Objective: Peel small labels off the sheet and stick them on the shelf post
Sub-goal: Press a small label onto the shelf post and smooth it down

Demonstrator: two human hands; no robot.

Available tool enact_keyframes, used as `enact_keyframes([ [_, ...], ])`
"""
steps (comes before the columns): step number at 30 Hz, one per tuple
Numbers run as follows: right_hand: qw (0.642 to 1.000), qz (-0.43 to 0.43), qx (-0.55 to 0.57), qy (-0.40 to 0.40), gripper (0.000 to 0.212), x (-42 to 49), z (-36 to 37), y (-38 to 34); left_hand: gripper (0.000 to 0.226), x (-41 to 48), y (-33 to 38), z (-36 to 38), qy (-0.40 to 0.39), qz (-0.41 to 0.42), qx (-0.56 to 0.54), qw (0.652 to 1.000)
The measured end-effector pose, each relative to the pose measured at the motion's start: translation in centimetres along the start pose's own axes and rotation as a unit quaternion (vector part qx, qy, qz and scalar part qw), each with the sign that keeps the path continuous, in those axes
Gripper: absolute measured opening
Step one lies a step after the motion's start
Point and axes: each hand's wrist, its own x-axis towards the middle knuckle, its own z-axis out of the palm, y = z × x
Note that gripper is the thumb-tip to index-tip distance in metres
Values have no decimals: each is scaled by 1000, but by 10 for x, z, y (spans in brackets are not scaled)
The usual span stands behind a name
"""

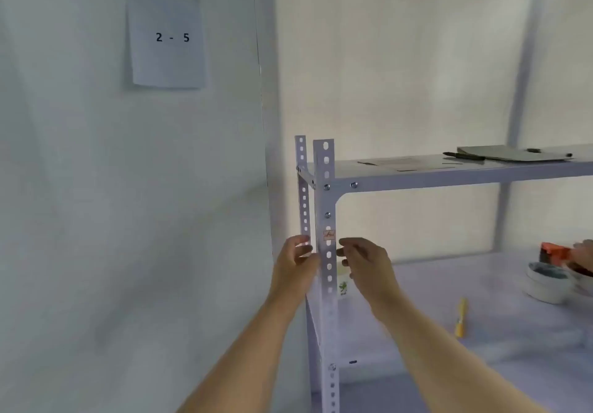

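Observation:
A white perforated shelf post (328,262) stands upright in the middle of the head view. One small reddish label (329,235) is stuck on its front face, below a bolt. My left hand (296,260) is at the post's left edge just under the label, fingers slightly curled. My right hand (364,262) hovers at the post's right edge at the same height, fingers apart. Neither hand visibly holds a label. A label sheet (398,164) appears to lie flat on the top shelf, seen edge-on.
The top shelf (449,175) also carries a black pen (463,156) and a grey pad (510,153). On the lower shelf are a white bowl (545,282), an orange-topped object (555,252) with another person's fingers, and a yellow item (461,316). A paper marked "2 - 5" (167,42) hangs on the left wall.

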Motion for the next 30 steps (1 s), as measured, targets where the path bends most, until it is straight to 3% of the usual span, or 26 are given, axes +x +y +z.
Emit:
enact_keyframes([
  [7,990,25,137,-3,27,21,8,3,27,19,-13,18,-9,1,-56,998],
  [17,959,45,257,-108,18,37,3,2,25,25,0,34,49,4,-127,991],
  [23,941,71,292,-155,21,43,5,1,19,26,2,34,37,10,-123,992],
  [30,922,105,342,-152,25,45,14,-2,23,33,1,22,-13,13,-89,996],
])
